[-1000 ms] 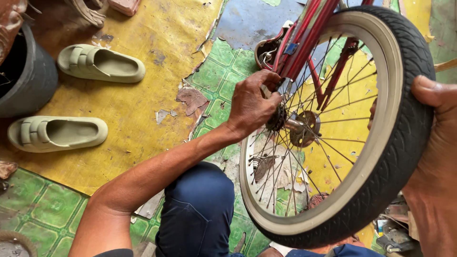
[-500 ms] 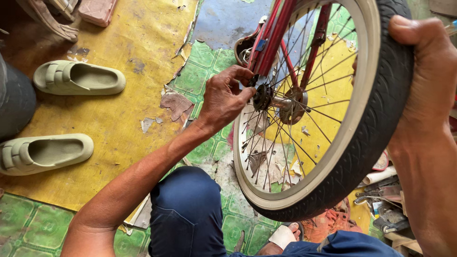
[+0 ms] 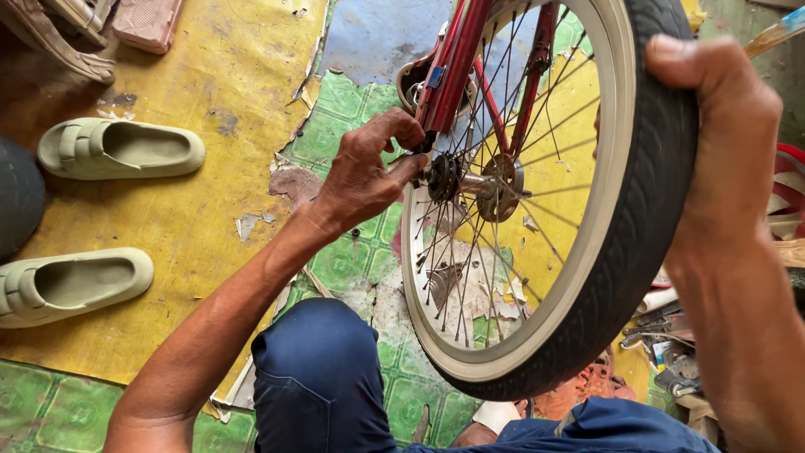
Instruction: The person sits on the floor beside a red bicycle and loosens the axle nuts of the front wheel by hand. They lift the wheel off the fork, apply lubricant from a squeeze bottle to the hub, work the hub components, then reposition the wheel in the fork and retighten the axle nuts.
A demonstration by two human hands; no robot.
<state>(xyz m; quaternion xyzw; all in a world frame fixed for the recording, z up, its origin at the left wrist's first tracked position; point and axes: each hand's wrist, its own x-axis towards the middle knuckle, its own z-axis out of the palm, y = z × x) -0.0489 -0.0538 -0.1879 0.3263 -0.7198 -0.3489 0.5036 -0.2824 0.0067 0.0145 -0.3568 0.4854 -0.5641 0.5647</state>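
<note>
Wheel (image 3: 537, 210) stands in front of you, mounted in the red fork (image 3: 457, 59), black tyre (image 3: 646, 235) around a cream rim, just above your blue-trousered knee (image 3: 314, 369). Your left hand (image 3: 365, 172) is at the axle end, just beside the hub (image 3: 470, 180); its fingers (image 3: 402, 126) are curled in tight around something small there, a nut or fitting, though the thumb hides what exactly. Your right hand (image 3: 721, 126) wraps over the top of the tyre, fingers closed firmly on the tread.

Risks, as I judge them: if your right hand loosens, the wheel can turn, and the spokes (image 3: 470, 277) run close to your left knuckles, so a sudden spin could catch them. Whatever you pinch at the axle is small; a slip could drop it onto the broken green tiles (image 3: 352, 252) and torn yellow floor covering (image 3: 168, 210), where it would be hard to find among the flakes.

Your left forearm reaches up from the lower left, wrist bent inward toward the hub. Your right arm comes in from the right edge, wrist arched over the tyre. Two pale slippers (image 3: 117, 149) lie on the yellow covering, well apart from the work.
</note>
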